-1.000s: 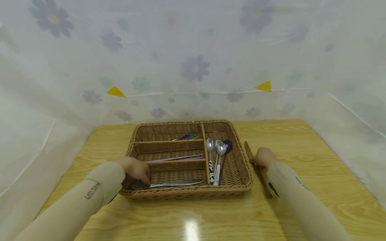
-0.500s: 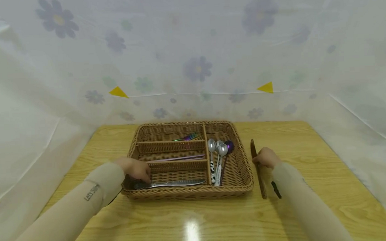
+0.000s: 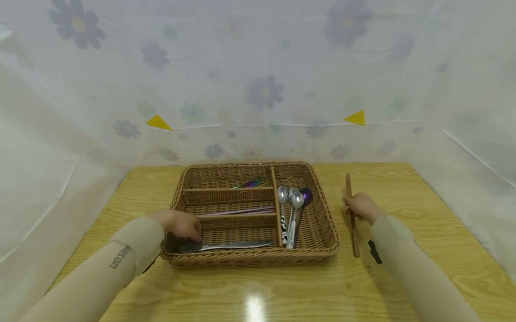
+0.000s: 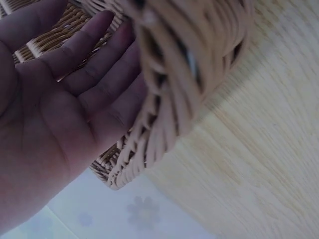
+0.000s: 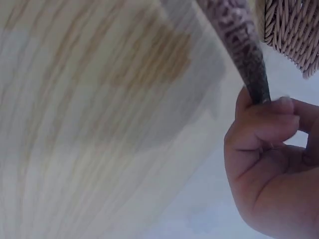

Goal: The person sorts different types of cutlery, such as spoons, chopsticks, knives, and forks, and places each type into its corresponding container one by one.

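My right hand [image 3: 363, 207] pinches a brown table knife [image 3: 354, 238] between thumb and fingers, to the right of a wicker cutlery basket [image 3: 253, 259]. The knife stands nearly lengthwise to me; its mottled handle [image 5: 239, 45] shows in the right wrist view. My left hand [image 3: 181, 226] reaches over the basket's left end into the front compartment. In the left wrist view its fingers [image 4: 102, 69] stretch out against the woven wall, tips partly hidden by the rim. A silver knife [image 3: 244, 245] lies in that compartment, its handle end close under the left hand.
Several spoons [image 3: 297, 201] lie in the basket's right compartment. Slim purple sticks [image 3: 242, 211] are in the middle one, and rainbow-coloured forks [image 3: 254, 183] in the back one. The wooden table [image 3: 194, 296] is bordered by flowered white sheeting [image 3: 221, 77].
My right hand has moved the brown knife rightward, away from the basket, and turned it from slanted to nearly straight. The left hand stays at the basket's left end.
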`<state>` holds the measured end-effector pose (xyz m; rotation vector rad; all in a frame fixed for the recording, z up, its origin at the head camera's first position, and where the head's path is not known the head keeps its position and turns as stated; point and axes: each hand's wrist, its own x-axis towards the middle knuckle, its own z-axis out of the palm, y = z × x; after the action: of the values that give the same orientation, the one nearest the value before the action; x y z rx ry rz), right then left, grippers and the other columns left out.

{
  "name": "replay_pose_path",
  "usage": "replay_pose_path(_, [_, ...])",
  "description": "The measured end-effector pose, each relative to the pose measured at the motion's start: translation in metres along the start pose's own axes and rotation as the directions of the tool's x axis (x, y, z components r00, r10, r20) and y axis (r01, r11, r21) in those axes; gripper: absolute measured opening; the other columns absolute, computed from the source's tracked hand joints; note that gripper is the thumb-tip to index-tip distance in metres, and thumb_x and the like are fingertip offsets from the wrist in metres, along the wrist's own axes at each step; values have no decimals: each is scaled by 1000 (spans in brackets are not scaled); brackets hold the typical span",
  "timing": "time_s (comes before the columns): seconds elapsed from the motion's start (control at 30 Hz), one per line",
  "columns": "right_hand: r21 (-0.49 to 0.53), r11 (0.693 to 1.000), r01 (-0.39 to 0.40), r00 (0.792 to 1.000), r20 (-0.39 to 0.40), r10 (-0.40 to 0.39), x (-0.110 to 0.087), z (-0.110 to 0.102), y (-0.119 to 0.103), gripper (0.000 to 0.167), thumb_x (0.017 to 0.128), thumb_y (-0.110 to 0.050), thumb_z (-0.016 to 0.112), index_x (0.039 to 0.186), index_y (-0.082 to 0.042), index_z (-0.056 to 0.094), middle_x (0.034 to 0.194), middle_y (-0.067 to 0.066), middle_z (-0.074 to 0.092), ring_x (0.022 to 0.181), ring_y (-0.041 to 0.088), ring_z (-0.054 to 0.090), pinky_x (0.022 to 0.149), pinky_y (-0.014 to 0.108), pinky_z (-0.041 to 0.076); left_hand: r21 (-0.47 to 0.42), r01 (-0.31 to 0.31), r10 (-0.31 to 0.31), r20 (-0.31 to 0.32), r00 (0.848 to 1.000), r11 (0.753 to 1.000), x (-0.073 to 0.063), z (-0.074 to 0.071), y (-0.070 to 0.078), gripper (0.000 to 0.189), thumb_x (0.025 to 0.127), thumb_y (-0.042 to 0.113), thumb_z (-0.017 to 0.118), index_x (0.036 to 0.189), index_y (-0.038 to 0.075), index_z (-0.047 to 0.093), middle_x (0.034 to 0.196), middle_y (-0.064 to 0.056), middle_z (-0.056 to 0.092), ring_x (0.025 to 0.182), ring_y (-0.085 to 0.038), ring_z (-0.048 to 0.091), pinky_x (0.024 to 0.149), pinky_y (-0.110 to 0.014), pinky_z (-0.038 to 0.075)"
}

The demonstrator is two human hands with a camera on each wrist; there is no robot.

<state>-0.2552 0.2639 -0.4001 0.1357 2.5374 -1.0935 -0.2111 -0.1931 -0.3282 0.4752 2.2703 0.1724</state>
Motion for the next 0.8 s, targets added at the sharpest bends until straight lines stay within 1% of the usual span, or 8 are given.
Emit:
replay_pose_path(0.13, [-100, 994, 45, 998, -28, -48, -4, -1, -3, 47, 100, -14, 24, 113, 21, 52, 82, 22, 67, 53, 10, 49, 53, 27, 42, -36, -53, 51, -55, 997, 998, 0, -3, 0, 18, 94, 17, 50, 82, 8, 60, 71, 3, 49, 62, -10, 40, 61, -26, 37])
replay_pose_path(0.2, [-138, 989, 59, 997, -42, -65, -6, -2, -4, 47, 101, -12, 23, 109, 20, 56, 83, 22, 68, 56, 11, 53, 56, 29, 45, -80, -102, 95, -86, 992, 992, 2, -3, 0, 24, 94, 15, 48, 73, 8, 56, 64, 3, 45, 56, -10, 35, 60, -25, 35])
replay_pose_path(0.27, [-158, 986, 57, 996, -60, -67, -8, -3, -5, 47, 101, -12, 25, 102, 18, 60, 75, 18, 67, 56, 11, 54, 57, 30, 47, -129, -152, 136, -121, 983, 980, 2, -4, -1, 27, 95, 13, 48, 69, 8, 53, 61, 3, 44, 54, -10, 33, 59, -25, 35])
replay_pose_path(0.37, [-151, 987, 47, 996, -63, -58, -9, -6, -5, 46, 102, -16, 31, 96, 14, 64, 61, 7, 61, 52, 10, 51, 59, 31, 50, -190, -201, 169, -176, 970, 961, 4, -5, -1, 23, 96, 14, 48, 76, 7, 58, 68, 0, 52, 59, -11, 42, 62, -27, 38])
replay_pose_path(0.43, [-134, 990, 43, 997, -57, -51, -10, -8, -4, 44, 101, -19, 35, 95, 12, 66, 58, 1, 57, 52, 9, 51, 61, 32, 53, -212, -226, 178, -223, 958, 951, 6, -5, -1, 20, 96, 17, 49, 87, 5, 62, 78, -3, 58, 66, -13, 49, 65, -28, 40])
replay_pose_path(0.53, [-71, 996, 52, 998, -30, -54, -11, -10, -2, 42, 101, -21, 41, 90, 10, 67, 61, 0, 58, 56, 9, 56, 63, 33, 54, -263, -266, 187, -288, 939, 928, 10, -6, 2, 21, 97, 19, 49, 96, 3, 62, 83, -6, 61, 72, -16, 53, 66, -29, 43])
replay_pose_path(0.67, [2, 998, 58, 998, 24, -58, -13, -15, -1, 40, 100, -23, 43, 80, 2, 66, 62, -1, 59, 57, 9, 56, 61, 31, 52, -355, -344, 215, -356, 909, 869, 15, -6, 12, 22, 99, 21, 48, 99, 3, 61, 87, -9, 61, 78, -22, 57, 71, -35, 47])
replay_pose_path(0.8, [81, 996, 31, 996, 84, -38, -17, -21, -8, 38, 101, -25, 40, 81, -3, 64, 60, -5, 56, 54, 6, 51, 57, 26, 46, -458, -403, 231, -386, 893, 793, 21, -4, 31, 28, 100, 24, 46, 106, 1, 60, 99, -13, 62, 90, -31, 59, 79, -44, 49])
